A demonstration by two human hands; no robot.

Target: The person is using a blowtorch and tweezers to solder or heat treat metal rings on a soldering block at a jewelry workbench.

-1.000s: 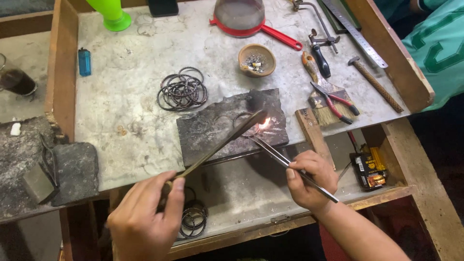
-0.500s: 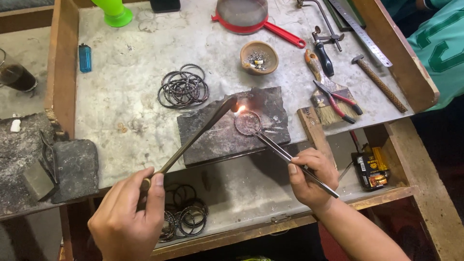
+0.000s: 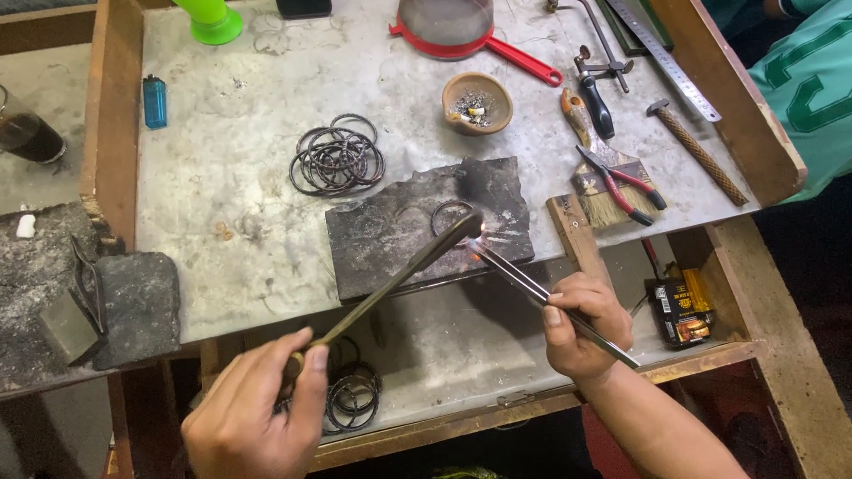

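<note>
My left hand [image 3: 257, 410] grips a long metal torch pipe [image 3: 390, 279] whose curved tip ends over the front edge of a charred dark block [image 3: 390, 235]. A small flame glows at the tip. My right hand [image 3: 581, 324] holds long metal tweezers [image 3: 515, 273] whose points meet the flame at the block's front right edge. A thin wire ring [image 3: 450, 213] lies on the block just behind the torch tip.
A pile of dark wire rings [image 3: 337, 161] lies behind the block, more rings [image 3: 351, 395] on the lower shelf. To the right sit a small bowl [image 3: 477, 102], brush [image 3: 596, 173], pliers [image 3: 621, 182], hammer [image 3: 697, 151] and ruler [image 3: 666, 58]. A person in a green shirt [image 3: 812, 84] stands at the right.
The torch tip and tweezers points have come forward from the ring at the block's middle to its front right edge. The flame has shrunk.
</note>
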